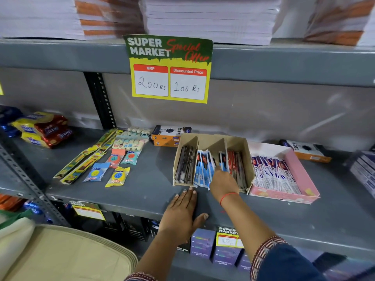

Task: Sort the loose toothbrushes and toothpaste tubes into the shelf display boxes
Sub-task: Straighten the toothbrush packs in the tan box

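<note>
A brown cardboard display box [237,141] stands on the grey shelf, with dark, blue and red packed toothbrushes [203,171] upright inside. My right hand [223,182] reaches into its front, fingers among the blue and red packs; whether it grips one is hidden. My left hand [182,211] lies flat and open on the shelf just in front of the box. Right of it, a pink display box [304,175] holds a row of white toothpaste tubes [274,173].
Long yellow-green packs [85,159], small sachets [117,175] and pale packets [129,140] lie loose on the shelf's left part. Orange boxes [168,135] sit behind the brown box. A price sign [169,67] hangs from the upper shelf. Snack packets [40,128] are far left.
</note>
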Tool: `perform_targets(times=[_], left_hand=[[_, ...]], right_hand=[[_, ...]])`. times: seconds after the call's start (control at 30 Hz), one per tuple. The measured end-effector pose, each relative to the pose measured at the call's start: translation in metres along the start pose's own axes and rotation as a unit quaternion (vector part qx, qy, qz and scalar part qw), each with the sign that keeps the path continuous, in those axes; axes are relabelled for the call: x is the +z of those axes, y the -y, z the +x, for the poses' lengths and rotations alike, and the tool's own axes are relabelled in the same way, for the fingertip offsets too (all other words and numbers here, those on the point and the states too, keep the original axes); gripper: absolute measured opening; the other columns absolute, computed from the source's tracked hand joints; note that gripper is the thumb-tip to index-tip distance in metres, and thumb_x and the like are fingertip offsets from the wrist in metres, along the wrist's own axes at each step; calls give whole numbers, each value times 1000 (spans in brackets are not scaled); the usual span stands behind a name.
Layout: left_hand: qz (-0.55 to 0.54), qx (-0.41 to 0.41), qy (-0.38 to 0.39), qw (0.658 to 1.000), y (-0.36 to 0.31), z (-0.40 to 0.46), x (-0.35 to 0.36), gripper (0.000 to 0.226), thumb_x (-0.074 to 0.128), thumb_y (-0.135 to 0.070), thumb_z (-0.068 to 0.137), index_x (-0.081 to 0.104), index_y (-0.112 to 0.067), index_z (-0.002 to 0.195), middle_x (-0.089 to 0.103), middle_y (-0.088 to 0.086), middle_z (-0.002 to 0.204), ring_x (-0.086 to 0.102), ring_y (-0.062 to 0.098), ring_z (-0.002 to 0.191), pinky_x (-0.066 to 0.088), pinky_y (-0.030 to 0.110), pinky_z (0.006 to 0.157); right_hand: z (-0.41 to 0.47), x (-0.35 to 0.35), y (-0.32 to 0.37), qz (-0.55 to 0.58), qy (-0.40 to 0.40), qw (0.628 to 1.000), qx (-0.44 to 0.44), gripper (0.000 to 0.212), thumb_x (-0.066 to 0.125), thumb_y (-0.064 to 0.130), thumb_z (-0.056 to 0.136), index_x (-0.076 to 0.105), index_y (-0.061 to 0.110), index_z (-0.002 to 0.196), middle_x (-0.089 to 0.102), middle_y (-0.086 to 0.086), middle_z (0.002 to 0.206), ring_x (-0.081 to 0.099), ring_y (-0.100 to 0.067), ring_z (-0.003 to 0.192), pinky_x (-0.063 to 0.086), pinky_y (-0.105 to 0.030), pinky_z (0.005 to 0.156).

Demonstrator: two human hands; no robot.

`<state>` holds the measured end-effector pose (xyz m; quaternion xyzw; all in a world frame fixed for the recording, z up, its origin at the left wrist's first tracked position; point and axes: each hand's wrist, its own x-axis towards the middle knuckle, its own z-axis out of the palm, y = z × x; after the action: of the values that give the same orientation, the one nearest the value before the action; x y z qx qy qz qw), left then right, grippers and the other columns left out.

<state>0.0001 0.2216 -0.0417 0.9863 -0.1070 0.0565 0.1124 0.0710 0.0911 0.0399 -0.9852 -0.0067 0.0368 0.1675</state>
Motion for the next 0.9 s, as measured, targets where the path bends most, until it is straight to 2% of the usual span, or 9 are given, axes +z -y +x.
perform_targets(times=[0.13,0.27,0.37,0.5,0.57,0.67,0.77,0.9], left_hand=[[-2,-1,6,1000,0,1,1,75,20,-63,90,0,-17,146,4,2,157,0,14,143,-13,24,107],[-5,1,3,1000,1,1,1,75,20,-64,90,1,-17,146,6,3,157,0,14,143,-13,24,107],[-10,2,-3,1000,2,0,3,76,20,-64,89,2,-17,146,7,2,157,1,14,143,-13,24,107],[-5,9,-8,1000,3,1,4,76,19,-65,89,4,-18,146,11,2,157,4,14,143,-9,25,110],[-5,11,-10,1000,2,1,4,75,19,-65,88,7,-19,146,13,2,156,5,14,143,-7,27,111],[-12,9,-12,1000,2,1,4,74,21,-65,88,8,-21,146,13,1,156,7,14,143,-8,25,110],[-10,7,-12,1000,2,1,4,75,20,-65,88,4,-21,146,9,1,157,4,14,143,-10,25,109],[-14,7,-11,1000,2,1,4,76,19,-66,88,3,-20,146,9,1,157,5,15,143,-9,25,110]], right_hand=[[0,3,-1,46,5,999,22,48,38,-5,90,36,-2,137,64,-25,115,63,-38,107,53,-41,86],[-2,5,1,-4,18,1000,13,35,39,-3,91,51,-1,123,64,-21,119,62,-35,110,53,-40,88],[-5,4,8,-86,19,996,-29,32,40,-4,91,59,1,116,63,-17,119,63,-32,109,54,-37,84],[-8,10,22,-131,7,986,-103,30,43,2,90,58,3,116,60,-15,118,62,-32,107,53,-38,79],[-9,13,25,-116,55,986,-111,27,44,10,90,59,5,113,61,-15,115,62,-33,104,50,-38,76],[-7,13,26,-85,104,986,-102,27,43,11,90,60,4,110,62,-17,115,62,-35,104,50,-37,79],[-5,9,26,-67,94,989,-96,27,43,8,89,60,1,109,61,-19,117,61,-36,105,50,-39,84],[-10,5,27,-61,72,991,-96,26,42,9,89,57,3,110,63,-17,114,62,-36,103,51,-39,81]])
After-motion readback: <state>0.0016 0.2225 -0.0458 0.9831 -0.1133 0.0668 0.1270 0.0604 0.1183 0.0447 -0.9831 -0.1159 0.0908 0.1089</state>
